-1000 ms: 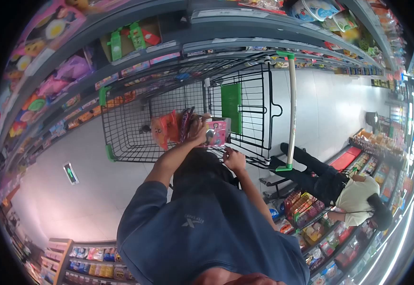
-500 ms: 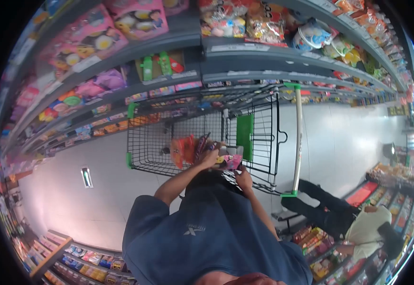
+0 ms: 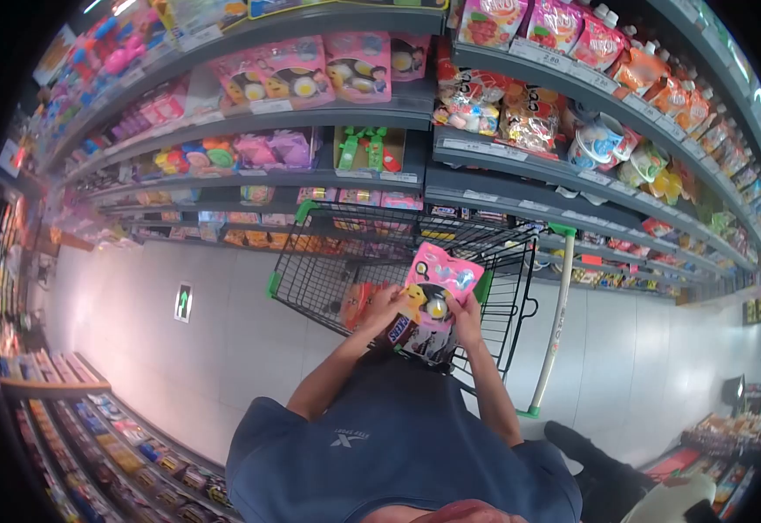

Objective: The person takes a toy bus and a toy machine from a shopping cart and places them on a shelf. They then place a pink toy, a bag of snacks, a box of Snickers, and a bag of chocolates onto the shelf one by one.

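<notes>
— Holding what?
— The left hand [image 3: 383, 307] and right hand [image 3: 466, 312], arms bent and reaching forward, both clasp a pink toy package [image 3: 433, 301] by its sides.
— Where is it?
— Raised over the shopping cart [image 3: 310, 270], before the shelves [image 3: 502, 187].

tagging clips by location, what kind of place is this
Most likely a supermarket aisle: stocked shelves with price strips, a wire shopping cart, and both hands holding a pink packaged item.
</notes>
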Available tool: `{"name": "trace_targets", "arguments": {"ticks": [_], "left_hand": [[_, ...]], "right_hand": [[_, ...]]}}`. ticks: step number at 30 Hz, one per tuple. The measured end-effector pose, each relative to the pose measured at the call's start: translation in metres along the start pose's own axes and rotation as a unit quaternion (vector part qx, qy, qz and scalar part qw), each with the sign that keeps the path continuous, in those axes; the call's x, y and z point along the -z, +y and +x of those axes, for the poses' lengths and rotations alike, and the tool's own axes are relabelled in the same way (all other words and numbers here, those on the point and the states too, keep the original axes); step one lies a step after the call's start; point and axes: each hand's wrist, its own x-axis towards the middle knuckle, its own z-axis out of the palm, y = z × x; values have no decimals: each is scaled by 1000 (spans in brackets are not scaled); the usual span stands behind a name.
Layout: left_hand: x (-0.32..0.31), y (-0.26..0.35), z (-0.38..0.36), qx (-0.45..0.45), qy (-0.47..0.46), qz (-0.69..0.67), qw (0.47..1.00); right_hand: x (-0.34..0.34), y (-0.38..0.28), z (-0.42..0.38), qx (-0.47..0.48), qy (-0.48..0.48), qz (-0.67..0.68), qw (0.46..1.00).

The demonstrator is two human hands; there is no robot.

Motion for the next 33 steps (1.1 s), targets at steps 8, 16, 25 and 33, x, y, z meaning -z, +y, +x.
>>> {"name": "trace_targets", "arguments": {"ticks": [8,16,25,33], "left_hand": [[43,130,53,-197,133,120,964],[79,273,121,-367,193,3,910],[113,331,163,-327,132,51,934],[116,333,205,-356,114,60,926]], "right_hand": [[-33,-142,68,223,-57,-142,963],[-86,-266,110,511,14,-194,837],[-121,-274,174,598,168,-206,756],[-150,-266,213,583,225,-178,760]]}}
